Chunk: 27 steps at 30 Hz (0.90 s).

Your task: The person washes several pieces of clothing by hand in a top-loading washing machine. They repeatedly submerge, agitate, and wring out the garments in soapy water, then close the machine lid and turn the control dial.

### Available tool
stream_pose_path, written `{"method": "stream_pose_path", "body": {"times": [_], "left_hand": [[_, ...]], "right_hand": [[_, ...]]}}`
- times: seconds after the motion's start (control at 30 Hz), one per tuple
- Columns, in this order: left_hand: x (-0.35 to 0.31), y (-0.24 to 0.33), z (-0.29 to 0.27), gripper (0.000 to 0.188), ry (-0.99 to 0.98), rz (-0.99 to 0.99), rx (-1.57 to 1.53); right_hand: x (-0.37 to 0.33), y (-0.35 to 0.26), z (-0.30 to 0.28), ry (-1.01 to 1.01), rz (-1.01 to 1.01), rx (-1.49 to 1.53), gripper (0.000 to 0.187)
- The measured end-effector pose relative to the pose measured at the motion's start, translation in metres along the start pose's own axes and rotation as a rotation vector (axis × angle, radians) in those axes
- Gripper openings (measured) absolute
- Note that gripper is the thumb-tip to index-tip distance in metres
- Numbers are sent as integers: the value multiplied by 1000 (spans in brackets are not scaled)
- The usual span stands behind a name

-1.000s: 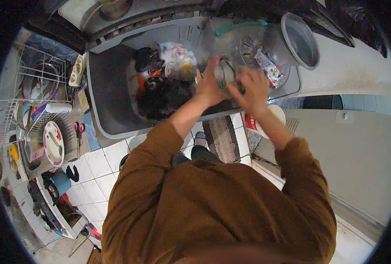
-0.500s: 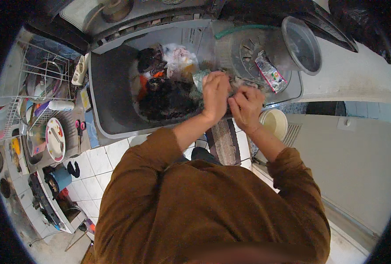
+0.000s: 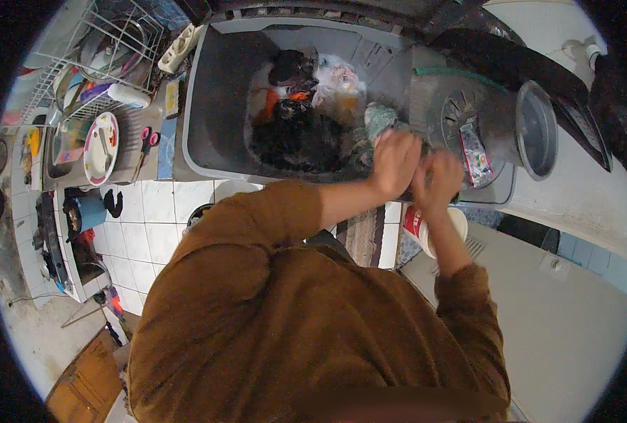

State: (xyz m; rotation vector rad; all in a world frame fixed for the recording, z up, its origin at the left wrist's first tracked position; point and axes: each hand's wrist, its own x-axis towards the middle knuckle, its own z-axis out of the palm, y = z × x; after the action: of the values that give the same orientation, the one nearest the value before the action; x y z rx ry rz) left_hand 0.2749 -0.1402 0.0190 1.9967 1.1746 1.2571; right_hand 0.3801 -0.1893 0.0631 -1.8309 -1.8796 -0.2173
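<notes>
At the divider between the two halves of a grey plastic twin tub (image 3: 218, 116), both my hands work on a bunched grey-green patterned cloth (image 3: 379, 120). My left hand (image 3: 397, 161) presses down on it with the fingers bent. Close beside, my right hand (image 3: 439, 180) is curled, its fingers closed on the cloth's bunched end, which is mostly hidden beneath it. Further left in the tub lie a heap of dark wet clothes (image 3: 296, 141), a white soapy garment (image 3: 338, 79) and a bit of orange fabric (image 3: 271, 101).
An open pink and silver packet (image 3: 476, 158) and a grey basin (image 3: 537, 130) sit on the tub's right half, with a green hose (image 3: 461, 72) behind. At left are a dish rack (image 3: 105, 53), a plate (image 3: 102, 144) and scissors (image 3: 146, 144). A white bucket (image 3: 454, 222) stands below my right forearm.
The view has swung, so the tub sits further right in it. Both hands have come slightly nearer to me along the cloth, and more of its far end shows beyond my left hand.
</notes>
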Motion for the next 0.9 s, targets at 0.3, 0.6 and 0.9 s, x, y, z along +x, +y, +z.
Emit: {"method": "stream_pose_path", "body": {"times": [0.3, 0.6, 0.9], "left_hand": [[51, -6, 15, 17, 194, -73, 40], [7, 23, -12, 16, 120, -121, -292], [24, -7, -5, 14, 27, 36, -399]], "right_hand": [[61, 36, 32, -57, 1, 98, 31], [-18, 7, -4, -13, -22, 190, 36], [16, 28, 7, -135, -146, 345, 27]]}}
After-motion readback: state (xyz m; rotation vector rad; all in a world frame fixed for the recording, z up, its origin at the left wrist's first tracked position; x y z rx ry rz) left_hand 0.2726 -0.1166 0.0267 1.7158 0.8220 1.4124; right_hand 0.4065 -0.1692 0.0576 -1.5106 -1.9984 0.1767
